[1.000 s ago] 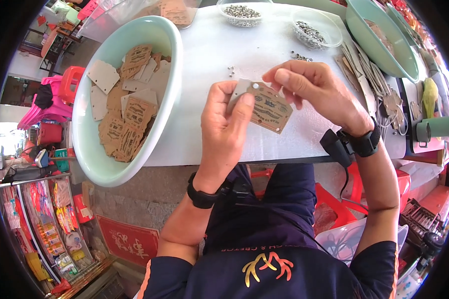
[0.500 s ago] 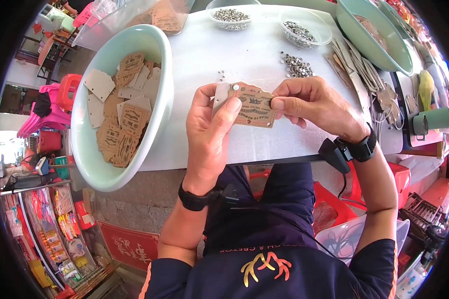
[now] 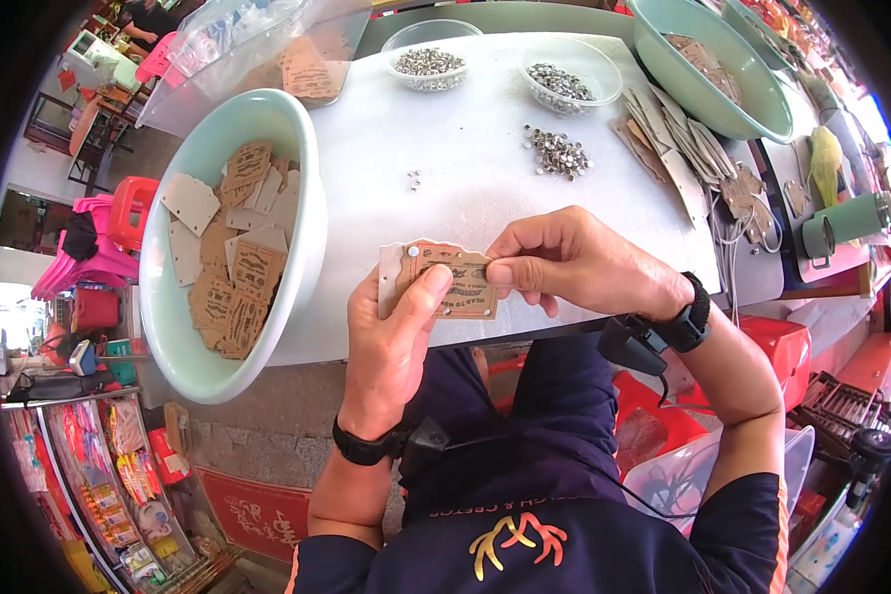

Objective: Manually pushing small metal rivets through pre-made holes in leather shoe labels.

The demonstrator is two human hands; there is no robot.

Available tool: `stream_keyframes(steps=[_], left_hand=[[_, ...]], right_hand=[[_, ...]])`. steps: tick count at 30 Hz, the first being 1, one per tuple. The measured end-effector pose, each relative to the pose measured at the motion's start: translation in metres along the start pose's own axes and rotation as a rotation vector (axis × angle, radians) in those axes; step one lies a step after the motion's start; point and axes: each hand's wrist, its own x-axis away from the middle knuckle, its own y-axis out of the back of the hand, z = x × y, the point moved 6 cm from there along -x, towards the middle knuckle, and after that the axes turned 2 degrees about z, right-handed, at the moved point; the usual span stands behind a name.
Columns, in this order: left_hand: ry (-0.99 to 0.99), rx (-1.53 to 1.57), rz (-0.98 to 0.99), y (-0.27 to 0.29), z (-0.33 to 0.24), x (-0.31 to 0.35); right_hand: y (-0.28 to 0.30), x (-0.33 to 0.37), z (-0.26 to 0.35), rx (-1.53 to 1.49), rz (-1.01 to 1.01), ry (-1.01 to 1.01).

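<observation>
My left hand (image 3: 388, 337) grips a brown printed card (image 3: 473, 300) together with a pale grey card (image 3: 388, 269) behind it, the thumb pressed on the printed face. A silvery round stud sits at the cards' upper left corner, and small holes show along the lower edge. At the right edge, my right hand (image 3: 589, 265) pinches the brown card between thumb and bent fingers; whether a small stud is in that pinch is hidden. Both hands are over the table's near edge. Beyond them lie a pile of metal studs (image 3: 556, 153) and a few loose small ones (image 3: 415, 180).
A pale green basin (image 3: 312, 228) of brown and grey cards stands at left. Two clear bowls (image 3: 433, 87) (image 3: 604, 94) hold studs at the back of the white table (image 3: 485, 129). Stacked grey cards (image 3: 678, 163), another basin (image 3: 663, 49) and a green flask (image 3: 854, 218) are at right.
Both hands and the cards sit lower in the picture, nearer my body, partly because the view has shifted. The left thumb lies further across the printed face. The grip stays on the cards.
</observation>
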Motion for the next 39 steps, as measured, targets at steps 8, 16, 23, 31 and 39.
stream_keyframes(steps=[8,16,23,31,39], left_hand=[[-0.011,0.006,0.003,0.004,0.006,-0.005],[-0.051,-0.051,0.027,0.004,0.008,-0.007],[-0.054,-0.072,0.033,0.002,0.007,-0.007],[-0.026,-0.043,-0.006,-0.001,0.003,-0.008],[-0.083,-0.01,-0.038,-0.007,0.005,-0.016]], right_hand=[[0.077,0.003,0.042,0.953,-0.575,0.311],[0.073,-0.017,0.027,1.311,-0.428,0.33],[0.067,-0.024,0.026,1.423,-0.346,0.343],[0.058,-0.01,0.038,1.034,-0.425,0.365],[0.025,0.002,0.037,0.417,-0.426,0.394]])
